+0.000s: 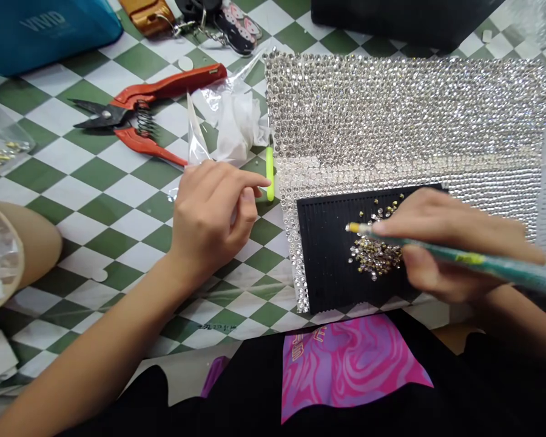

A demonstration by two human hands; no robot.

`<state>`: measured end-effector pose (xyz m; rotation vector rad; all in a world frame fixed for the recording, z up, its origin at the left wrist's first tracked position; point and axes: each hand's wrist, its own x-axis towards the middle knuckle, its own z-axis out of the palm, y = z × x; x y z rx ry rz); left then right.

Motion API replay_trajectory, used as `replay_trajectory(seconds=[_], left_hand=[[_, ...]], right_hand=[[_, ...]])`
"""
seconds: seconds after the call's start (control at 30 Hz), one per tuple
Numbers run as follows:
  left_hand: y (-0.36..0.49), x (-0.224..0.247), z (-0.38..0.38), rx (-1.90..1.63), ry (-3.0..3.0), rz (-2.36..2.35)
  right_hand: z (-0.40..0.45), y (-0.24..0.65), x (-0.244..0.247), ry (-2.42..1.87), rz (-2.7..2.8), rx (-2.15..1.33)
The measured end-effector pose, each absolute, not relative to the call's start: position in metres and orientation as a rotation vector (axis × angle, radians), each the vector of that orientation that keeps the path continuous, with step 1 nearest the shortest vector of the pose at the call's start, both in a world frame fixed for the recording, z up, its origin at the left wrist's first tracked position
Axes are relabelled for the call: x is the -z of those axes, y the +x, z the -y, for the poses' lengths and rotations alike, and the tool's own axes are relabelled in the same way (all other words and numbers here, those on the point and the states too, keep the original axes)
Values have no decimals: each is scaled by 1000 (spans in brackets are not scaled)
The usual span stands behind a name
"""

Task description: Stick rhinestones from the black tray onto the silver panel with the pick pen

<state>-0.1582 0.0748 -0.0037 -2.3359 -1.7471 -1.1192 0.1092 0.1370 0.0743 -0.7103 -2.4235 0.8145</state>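
Note:
My right hand (pixel 450 243) pinches a green pencil-like pen (pixel 495 265) whose yellowish tip is over the black ridged tray (pixel 327 255), and a rhinestone seems to sit on the tip. Loose rhinestones (pixel 375 252) lie heaped on the tray beside my right fingers. Under the tray spreads a sheet covered in silver rhinestones (pixel 404 115). My left hand (pixel 213 212) rests left of the sheet, index finger reaching to a small neon-yellow stick (pixel 270 174); the other fingers are curled, and whether they hold anything is hidden.
Red-handled cutters (pixel 141 112) and crumpled clear plastic (pixel 236 121) lie beyond my left hand. A beige tub (pixel 31 246) stands at the left edge. Keys (pixel 204 18), a blue pouch (pixel 50 30) and a black object (pixel 395 21) are along the back.

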Motion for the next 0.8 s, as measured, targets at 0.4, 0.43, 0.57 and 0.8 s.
replay_trajectory(seconds=[0.4, 0.43, 0.57, 0.8], left_hand=[[-159, 5, -74, 1085, -2327, 1768], [-159, 4, -74, 1083, -2327, 1771], [-159, 4, -74, 1077, -2341, 1767], [-159, 3, -74, 1106, -2351, 1764]], right_hand=[[-187, 71, -53, -710, 2410, -638], [-188, 70, -52, -707, 2428, -627], [-189, 68, -48, -731, 2471, -623], [-187, 73, -53, -722, 2435, -682]])
